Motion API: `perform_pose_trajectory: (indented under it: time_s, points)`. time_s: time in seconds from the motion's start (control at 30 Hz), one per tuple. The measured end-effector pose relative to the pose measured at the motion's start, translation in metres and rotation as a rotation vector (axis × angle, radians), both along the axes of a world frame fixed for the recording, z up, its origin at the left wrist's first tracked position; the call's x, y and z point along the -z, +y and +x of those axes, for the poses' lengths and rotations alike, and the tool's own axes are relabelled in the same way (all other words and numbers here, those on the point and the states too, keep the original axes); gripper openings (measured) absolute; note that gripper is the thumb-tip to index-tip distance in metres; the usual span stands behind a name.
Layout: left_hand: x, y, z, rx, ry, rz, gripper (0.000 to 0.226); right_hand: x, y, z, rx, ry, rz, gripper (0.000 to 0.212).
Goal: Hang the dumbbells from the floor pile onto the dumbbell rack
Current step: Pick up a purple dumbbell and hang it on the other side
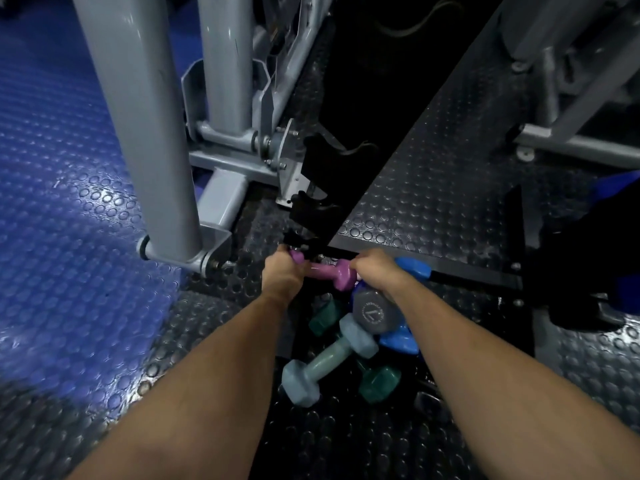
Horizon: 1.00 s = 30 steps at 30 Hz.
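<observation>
A purple dumbbell [329, 271] lies level at the foot of the black dumbbell rack [332, 188], just below its lowest hooks. My left hand [282, 277] grips its left head and my right hand [375, 271] grips its right end. Under my hands the floor pile holds a grey dumbbell [370, 311], a pale blue-grey dumbbell [325, 362], blue dumbbells [398, 337] and dark green ones [379, 382]. The rack's black hooks [318, 152] above stand bare.
A grey machine frame with thick posts [149, 133] stands close on the left, its foot [207, 251] beside my left hand. More grey equipment [571, 81] is at the back right. A dark object [588, 271] sits right. The studded rubber floor [69, 271] spreads left.
</observation>
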State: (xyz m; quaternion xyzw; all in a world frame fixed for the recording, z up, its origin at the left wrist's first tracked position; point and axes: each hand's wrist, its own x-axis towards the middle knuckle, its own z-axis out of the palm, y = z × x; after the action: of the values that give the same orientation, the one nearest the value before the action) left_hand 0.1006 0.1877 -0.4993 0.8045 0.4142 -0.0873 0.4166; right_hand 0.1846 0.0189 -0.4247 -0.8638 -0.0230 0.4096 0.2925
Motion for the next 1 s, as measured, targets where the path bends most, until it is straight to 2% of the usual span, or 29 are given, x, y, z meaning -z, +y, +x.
perform_pose_trajectory:
  time_s: [0.17,0.23,0.33,0.4,0.47,0.53,0.6,0.67,0.8,0.87,1.0]
  points:
    - [0.001,-0.003,-0.008,-0.030,-0.047,0.024,0.035,0.004,0.000,0.006,-0.030,0.029,-0.031,0.014]
    - [0.000,-0.003,-0.014,-0.071,-0.079,0.003,0.035,0.006,-0.001,0.006,-0.044,0.026,-0.024,0.007]
    - [-0.007,-0.001,-0.022,-0.150,-0.147,-0.075,0.045,0.008,-0.006,0.004,-0.043,0.015,0.040,0.023]
    - [-0.015,0.001,-0.024,-0.190,-0.197,-0.151,0.041,0.000,-0.011,-0.001,-0.007,0.025,0.146,0.018]
    - [-0.028,0.000,-0.026,-0.232,-0.237,-0.267,0.028,-0.012,-0.016,-0.006,0.041,-0.006,0.258,0.009]
    - [-0.050,-0.003,-0.028,-0.247,-0.261,-0.347,0.014,-0.031,-0.021,-0.012,0.076,-0.092,0.322,0.018]
    - [-0.070,-0.009,-0.030,-0.268,-0.265,-0.425,0.004,-0.051,-0.027,-0.018,0.074,-0.173,0.325,0.039]
    - [-0.095,-0.016,-0.033,-0.267,-0.284,-0.485,0.007,-0.076,-0.036,-0.025,0.088,-0.231,0.314,0.047]
    - [-0.150,-0.028,-0.043,-0.142,-0.333,-0.568,0.016,-0.135,-0.056,-0.041,0.112,-0.288,0.302,0.028]
    - [-0.182,-0.030,-0.049,-0.060,-0.349,-0.612,0.020,-0.164,-0.065,-0.048,0.126,-0.332,0.290,0.030]
    - [-0.251,-0.027,-0.062,0.127,-0.345,-0.630,0.048,-0.227,-0.079,-0.058,0.162,-0.415,0.281,0.033]
